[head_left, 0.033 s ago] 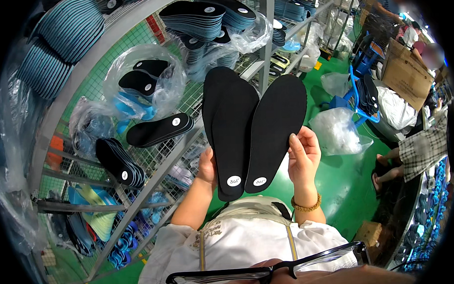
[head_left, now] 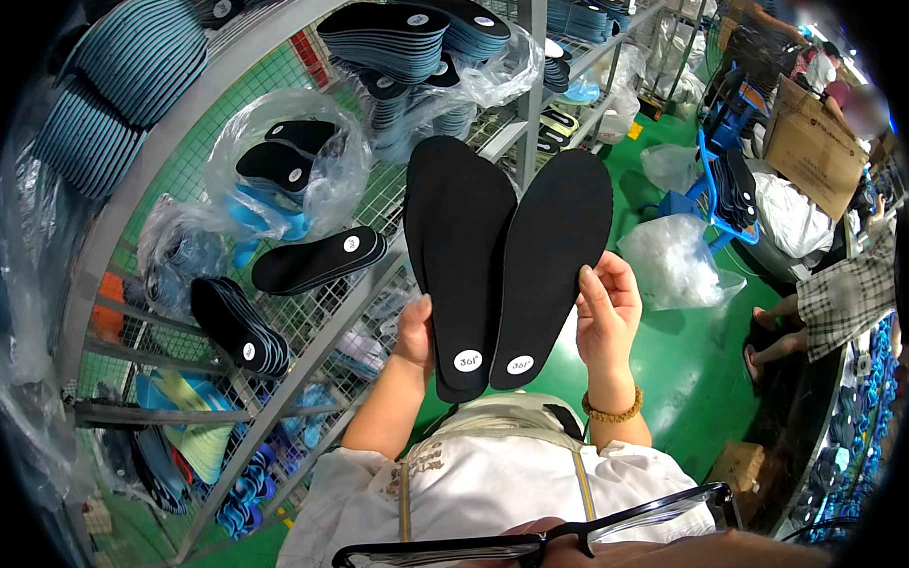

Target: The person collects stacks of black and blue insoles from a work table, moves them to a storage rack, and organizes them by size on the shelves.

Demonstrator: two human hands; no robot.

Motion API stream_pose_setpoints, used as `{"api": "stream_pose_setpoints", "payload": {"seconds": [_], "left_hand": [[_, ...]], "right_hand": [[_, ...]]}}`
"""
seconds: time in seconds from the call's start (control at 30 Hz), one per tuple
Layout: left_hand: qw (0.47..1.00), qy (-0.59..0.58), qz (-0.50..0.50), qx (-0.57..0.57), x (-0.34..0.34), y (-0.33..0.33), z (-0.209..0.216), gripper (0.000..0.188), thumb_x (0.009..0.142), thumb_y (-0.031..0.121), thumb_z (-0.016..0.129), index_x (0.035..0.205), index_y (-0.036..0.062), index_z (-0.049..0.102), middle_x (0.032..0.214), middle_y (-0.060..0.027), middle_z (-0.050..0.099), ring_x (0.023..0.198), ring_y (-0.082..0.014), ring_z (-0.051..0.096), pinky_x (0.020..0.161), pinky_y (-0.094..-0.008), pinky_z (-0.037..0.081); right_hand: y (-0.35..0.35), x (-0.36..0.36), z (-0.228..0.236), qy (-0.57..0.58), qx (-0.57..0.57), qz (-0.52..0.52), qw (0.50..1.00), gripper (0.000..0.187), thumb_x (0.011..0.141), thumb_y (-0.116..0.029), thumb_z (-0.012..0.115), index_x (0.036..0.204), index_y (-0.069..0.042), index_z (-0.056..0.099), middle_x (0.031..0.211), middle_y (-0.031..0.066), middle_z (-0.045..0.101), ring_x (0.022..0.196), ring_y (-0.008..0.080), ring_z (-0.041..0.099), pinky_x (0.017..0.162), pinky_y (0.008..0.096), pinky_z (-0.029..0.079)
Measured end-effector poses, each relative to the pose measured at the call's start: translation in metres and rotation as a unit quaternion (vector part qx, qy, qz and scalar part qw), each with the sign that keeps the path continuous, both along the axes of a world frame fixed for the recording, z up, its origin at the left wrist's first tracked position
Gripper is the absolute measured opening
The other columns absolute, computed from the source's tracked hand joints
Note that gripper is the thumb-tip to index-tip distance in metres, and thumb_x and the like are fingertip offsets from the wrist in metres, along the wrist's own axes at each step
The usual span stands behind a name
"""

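Note:
My left hand (head_left: 412, 334) is closed on the outer edge of black insoles (head_left: 460, 254), at least two of them overlapping. With thumb and fingers, my right hand (head_left: 608, 304) pinches the edge of another black insole (head_left: 559, 250). Both lie side by side in front of my chest, heels toward me and toes pointing away, their inner edges touching. Each top surface shows a round white label near the heel. The fingers of my left hand are mostly hidden behind its insoles.
A metal wire rack (head_left: 322, 369) on the left carries insole stacks (head_left: 386, 41), a plastic bag with insoles (head_left: 290, 165) and a short insole stack (head_left: 319, 261). To the right are a blue chair (head_left: 717, 190), a plastic bag (head_left: 679, 261), a cardboard box (head_left: 815, 151) and several people.

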State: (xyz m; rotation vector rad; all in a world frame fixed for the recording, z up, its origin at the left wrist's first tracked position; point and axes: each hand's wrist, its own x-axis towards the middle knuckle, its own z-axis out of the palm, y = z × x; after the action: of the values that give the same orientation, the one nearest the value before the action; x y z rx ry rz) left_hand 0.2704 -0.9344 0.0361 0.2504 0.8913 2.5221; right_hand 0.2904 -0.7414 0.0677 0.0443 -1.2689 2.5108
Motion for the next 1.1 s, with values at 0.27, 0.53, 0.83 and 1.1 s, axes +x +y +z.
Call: {"api": "stream_pose_setpoints", "payload": {"seconds": [0.27, 0.53, 0.83, 1.1], "left_hand": [[0.994, 0.03, -0.047, -0.094, 0.007, 0.008, 0.025, 0.053, 0.065, 0.008, 0.056, 0.114, -0.0031, 0.04, 0.106, -0.0135, 0.051, 0.096, -0.0222, 0.051, 0.083, -0.0331, 0.042], [0.986, 0.078, 0.114, -0.095, 0.024, 0.008, 0.037, 0.045, 0.068, 0.001, 0.05, 0.112, -0.0017, 0.041, 0.104, -0.0145, 0.051, 0.095, -0.0245, 0.051, 0.081, -0.0343, 0.042], [0.986, 0.019, 0.158, 0.058, 0.065, -0.05, -0.004, 0.057, 0.071, 0.032, 0.049, 0.112, -0.0067, 0.038, 0.104, -0.0212, 0.05, 0.09, -0.0267, 0.053, 0.077, -0.0339, 0.043], [0.902, -0.005, 0.409, 0.141, 0.086, -0.077, -0.081, 0.061, 0.069, 0.029, 0.05, 0.118, -0.0034, 0.03, 0.109, -0.0185, 0.045, 0.094, -0.0315, 0.048, 0.083, -0.0426, 0.038]], "right_hand": [[-0.014, 0.003, -0.006, 0.01, 0.094, 0.008, 0.995, 0.027, 0.075, -0.001, 0.057, 0.101, -0.001, 0.049, 0.08, 0.0014, 0.054, 0.068, 0.0062, 0.05, 0.06, 0.0192, 0.042], [-0.032, 0.008, 0.001, 0.138, 0.178, 0.142, 0.964, 0.053, 0.077, -0.003, 0.054, 0.124, 0.0, 0.03, 0.091, 0.0044, 0.051, 0.077, 0.0071, 0.047, 0.069, 0.019, 0.039], [0.028, -0.165, 0.249, 0.318, 0.255, 0.03, 0.913, 0.043, 0.08, -0.011, 0.05, 0.119, 0.002, 0.037, 0.103, 0.0083, 0.051, 0.09, 0.0105, 0.05, 0.077, 0.0213, 0.039], [-0.05, -0.306, 0.4, 0.296, 0.532, 0.019, 0.793, 0.033, 0.077, -0.016, 0.051, 0.111, -0.012, 0.052, 0.106, 0.0041, 0.054, 0.095, 0.014, 0.05, 0.087, 0.0296, 0.033]]}}
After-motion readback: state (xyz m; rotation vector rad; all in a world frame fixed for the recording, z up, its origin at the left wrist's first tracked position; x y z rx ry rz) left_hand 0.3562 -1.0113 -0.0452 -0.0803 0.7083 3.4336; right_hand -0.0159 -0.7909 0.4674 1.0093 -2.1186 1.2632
